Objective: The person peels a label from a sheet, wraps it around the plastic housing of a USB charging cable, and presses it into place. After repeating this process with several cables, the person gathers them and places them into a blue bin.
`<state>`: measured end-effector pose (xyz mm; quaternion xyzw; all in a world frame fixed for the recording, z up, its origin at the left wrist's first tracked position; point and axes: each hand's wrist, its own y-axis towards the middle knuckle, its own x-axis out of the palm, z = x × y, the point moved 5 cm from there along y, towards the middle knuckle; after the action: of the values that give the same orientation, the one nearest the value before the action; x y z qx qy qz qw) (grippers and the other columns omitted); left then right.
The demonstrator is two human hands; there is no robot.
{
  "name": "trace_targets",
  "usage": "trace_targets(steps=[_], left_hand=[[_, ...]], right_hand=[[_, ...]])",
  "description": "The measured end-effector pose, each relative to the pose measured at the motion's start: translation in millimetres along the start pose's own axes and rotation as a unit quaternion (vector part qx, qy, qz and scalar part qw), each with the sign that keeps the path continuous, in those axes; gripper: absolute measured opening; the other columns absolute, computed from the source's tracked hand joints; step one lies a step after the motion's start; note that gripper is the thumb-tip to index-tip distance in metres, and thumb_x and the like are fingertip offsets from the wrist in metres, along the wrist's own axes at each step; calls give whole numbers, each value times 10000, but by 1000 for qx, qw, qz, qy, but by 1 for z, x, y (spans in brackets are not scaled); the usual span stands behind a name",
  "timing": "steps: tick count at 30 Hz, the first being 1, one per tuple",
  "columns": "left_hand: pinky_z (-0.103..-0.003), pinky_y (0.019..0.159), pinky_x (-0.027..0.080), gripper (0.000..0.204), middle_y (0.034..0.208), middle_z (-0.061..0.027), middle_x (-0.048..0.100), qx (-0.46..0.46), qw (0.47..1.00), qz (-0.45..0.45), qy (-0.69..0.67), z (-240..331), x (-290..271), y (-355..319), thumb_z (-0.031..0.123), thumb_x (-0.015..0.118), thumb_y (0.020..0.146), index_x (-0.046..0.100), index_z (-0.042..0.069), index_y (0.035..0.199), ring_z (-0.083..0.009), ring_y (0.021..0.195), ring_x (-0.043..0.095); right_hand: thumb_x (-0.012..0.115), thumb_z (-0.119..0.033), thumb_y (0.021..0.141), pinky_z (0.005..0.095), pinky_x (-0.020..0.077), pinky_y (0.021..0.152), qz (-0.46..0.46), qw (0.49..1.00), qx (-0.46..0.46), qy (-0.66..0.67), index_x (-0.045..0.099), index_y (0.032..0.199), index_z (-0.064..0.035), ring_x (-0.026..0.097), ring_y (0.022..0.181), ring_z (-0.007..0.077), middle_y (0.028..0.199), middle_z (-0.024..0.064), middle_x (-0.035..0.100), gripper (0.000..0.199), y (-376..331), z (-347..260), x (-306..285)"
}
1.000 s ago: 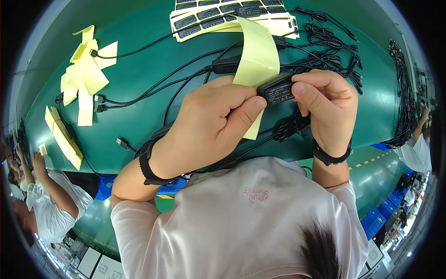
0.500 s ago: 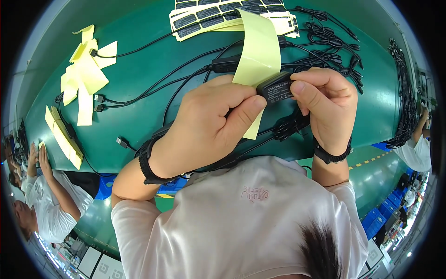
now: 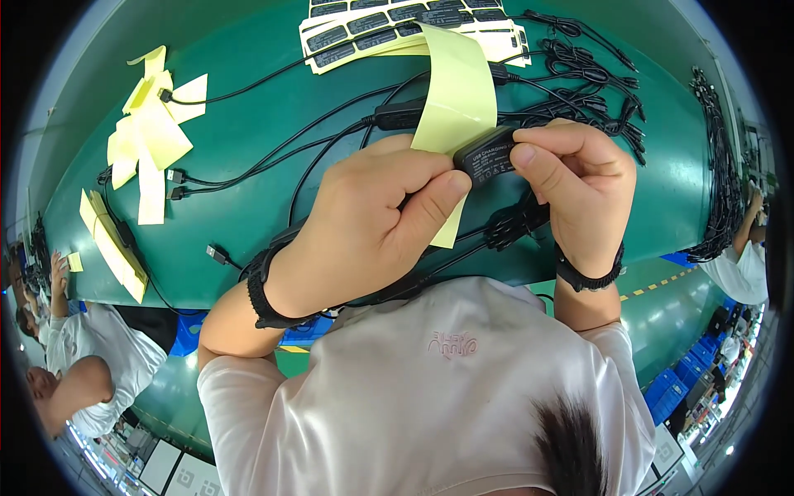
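Observation:
Between my hands is a small black rectangular box (image 3: 486,160) with white print on its face, tilted up to the right. My left hand (image 3: 376,202) is closed, its thumb and forefinger pinching the box's left end. My right hand (image 3: 583,178) pinches the right end between thumb and fingers. Behind the box and my left fingertips, a long pale yellow paper strip (image 3: 463,91) curves upward; whether the left fingers also grip it, I cannot tell. Beyond my left hand lies a black cable box (image 3: 399,115) with its cord, partly under the strip.
Sheets of black labels (image 3: 343,45) lie at the far edge of the green table (image 3: 248,132). Coiled black cables (image 3: 579,74) are heaped at the right. Crumpled yellow papers (image 3: 157,132) and a folded yellow stack (image 3: 112,244) are at the left. A co-worker (image 3: 103,355) sits at lower left.
My hands and the box have shifted very slightly left; the grip looks the same. At far left, the co-worker's near arm has dropped away from the table.

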<state>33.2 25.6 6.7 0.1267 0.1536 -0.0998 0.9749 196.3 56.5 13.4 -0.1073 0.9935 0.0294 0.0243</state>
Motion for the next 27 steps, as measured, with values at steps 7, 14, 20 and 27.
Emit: trace_targets(steps=[7,14,20,27], left_hand=[[-323,486,382,149,607,-115,499,-2,1000,-9,3,0,1,-1,110,584,824,572,-18,750,-259,552,481],[-315,485,377,151,618,-111,502,-14,1000,-6,-24,-3,3,-3,116,589,824,580,-19,758,-245,551,476],[-305,484,372,149,616,-107,501,-14,999,-3,-35,-5,5,-3,120,593,823,585,-16,760,-237,551,475],[-297,490,369,150,619,-99,505,-24,999,-8,-32,-4,5,-1,122,588,827,588,-13,762,-229,549,468]], right_hand=[[655,54,729,151,360,474,12,999,-13,-40,633,855,34,511,588,61,755,58,594,130,-2,-3,1],[699,30,678,174,380,488,29,982,-118,-147,657,795,12,497,553,61,660,31,574,126,-4,-6,-1],[705,23,661,187,368,452,39,970,-164,-175,661,776,1,494,519,77,638,40,565,125,-6,-11,0],[722,-8,641,207,378,458,36,947,-196,-252,665,755,-15,496,506,104,600,39,551,127,-6,-19,1]])
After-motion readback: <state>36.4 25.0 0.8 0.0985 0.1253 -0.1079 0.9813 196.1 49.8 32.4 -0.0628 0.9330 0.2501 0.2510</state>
